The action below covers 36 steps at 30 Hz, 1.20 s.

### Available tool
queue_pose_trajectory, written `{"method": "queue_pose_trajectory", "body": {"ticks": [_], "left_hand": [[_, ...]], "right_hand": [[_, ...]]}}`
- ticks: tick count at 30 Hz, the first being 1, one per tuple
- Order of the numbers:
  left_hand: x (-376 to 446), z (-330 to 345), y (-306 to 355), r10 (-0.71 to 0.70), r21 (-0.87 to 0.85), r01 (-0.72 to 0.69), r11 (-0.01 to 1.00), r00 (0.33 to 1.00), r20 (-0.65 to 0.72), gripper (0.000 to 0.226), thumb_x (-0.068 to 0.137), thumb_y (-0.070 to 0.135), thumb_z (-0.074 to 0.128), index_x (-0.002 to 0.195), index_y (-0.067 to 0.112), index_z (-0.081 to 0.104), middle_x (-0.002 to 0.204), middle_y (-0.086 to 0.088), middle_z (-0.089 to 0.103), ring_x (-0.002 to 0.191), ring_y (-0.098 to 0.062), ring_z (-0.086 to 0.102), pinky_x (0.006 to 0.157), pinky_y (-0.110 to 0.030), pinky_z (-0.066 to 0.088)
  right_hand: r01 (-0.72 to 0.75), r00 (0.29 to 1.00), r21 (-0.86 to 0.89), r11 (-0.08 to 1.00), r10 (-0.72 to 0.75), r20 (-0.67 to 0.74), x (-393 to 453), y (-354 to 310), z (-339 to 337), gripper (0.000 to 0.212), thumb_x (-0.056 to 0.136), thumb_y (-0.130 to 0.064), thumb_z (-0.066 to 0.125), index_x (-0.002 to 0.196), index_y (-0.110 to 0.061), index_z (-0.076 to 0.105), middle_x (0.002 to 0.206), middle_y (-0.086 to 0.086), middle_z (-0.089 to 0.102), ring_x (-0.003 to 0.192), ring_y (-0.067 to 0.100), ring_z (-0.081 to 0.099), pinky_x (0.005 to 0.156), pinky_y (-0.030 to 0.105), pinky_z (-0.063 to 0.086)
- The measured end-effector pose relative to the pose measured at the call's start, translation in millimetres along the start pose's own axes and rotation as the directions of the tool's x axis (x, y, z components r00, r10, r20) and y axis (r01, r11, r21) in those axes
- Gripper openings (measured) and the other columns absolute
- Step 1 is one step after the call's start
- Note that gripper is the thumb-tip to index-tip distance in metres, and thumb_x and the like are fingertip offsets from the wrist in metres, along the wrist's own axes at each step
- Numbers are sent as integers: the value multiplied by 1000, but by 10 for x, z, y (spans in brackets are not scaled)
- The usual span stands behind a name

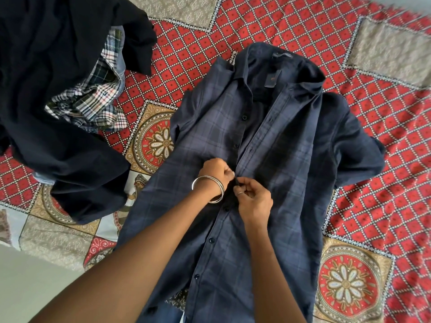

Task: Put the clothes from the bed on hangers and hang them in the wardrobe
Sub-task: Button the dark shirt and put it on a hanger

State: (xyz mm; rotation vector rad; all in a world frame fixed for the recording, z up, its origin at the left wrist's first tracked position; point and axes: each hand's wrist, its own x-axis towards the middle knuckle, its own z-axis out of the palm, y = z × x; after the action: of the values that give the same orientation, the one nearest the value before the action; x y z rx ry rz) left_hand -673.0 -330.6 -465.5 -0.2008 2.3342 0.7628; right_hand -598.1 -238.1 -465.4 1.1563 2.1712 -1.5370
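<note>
Nearest the camera, both forearms reach out over the dark blue checked shirt [268, 159], which lies face up and spread flat on the patterned bedspread [303, 38], collar pointing away. The left hand [213, 173], with silver bangles [208, 188] at the wrist, pinches the button-side edge of the placket at mid-chest, and the right hand [253, 198] pinches the buttonhole-side edge right against it; both sets of fingers are curled tight on the cloth. The step looks to be working a button at that point, though whether it is being done up or undone cannot be told. To do it well, keep the two edges level so the checks line up, hold the cloth taut between thumb and forefinger, and tilt the button edgewise through the hole rather than forcing it. Farther off to the left, a heap of black garments [53, 89] and a light plaid shirt [93, 101] waits on the bed. No hanger or wardrobe is in view.
</note>
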Motion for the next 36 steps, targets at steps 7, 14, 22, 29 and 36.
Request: {"method": "queue_pose_trajectory", "body": {"ticks": [7,14,22,29,36], "left_hand": [[-1,-83,11,11,-86,-3,996,996,83,26,90,18,61,86,-6,67,80,-23,68,74,-37,66,69,-45,56],[30,-63,20,3,-85,5,996,996,90,13,87,11,65,85,0,70,87,-16,70,78,-31,68,72,-41,59],[-23,-46,72,-39,-66,42,997,998,44,34,91,22,57,64,2,57,81,-20,67,77,-34,66,72,-40,56],[-26,-1,42,-42,-135,39,990,999,-27,15,80,22,74,84,7,75,85,-7,73,80,-18,68,79,-28,54],[-30,109,-10,-59,-143,44,989,994,-97,17,83,15,69,78,-1,70,77,-15,70,74,-26,67,74,-36,57]], "right_hand": [[0,1000,81,997,-2,22,-13,34,34,14,88,-15,68,100,-19,74,86,-5,72,74,1,64,67,5,46],[-92,995,174,980,85,50,112,53,64,17,90,-16,65,76,-25,70,65,-7,66,66,10,60,74,36,55],[-201,979,231,952,184,93,200,26,69,13,81,-6,72,71,-12,68,65,3,62,62,13,52,60,29,44],[-209,978,189,959,202,57,208,56,133,14,79,-9,76,70,-15,68,63,-1,63,61,11,55,65,30,50],[-214,975,239,947,191,116,179,29,46,12,84,-6,67,75,-12,73,69,-2,68,67,10,58,67,28,47]]}}
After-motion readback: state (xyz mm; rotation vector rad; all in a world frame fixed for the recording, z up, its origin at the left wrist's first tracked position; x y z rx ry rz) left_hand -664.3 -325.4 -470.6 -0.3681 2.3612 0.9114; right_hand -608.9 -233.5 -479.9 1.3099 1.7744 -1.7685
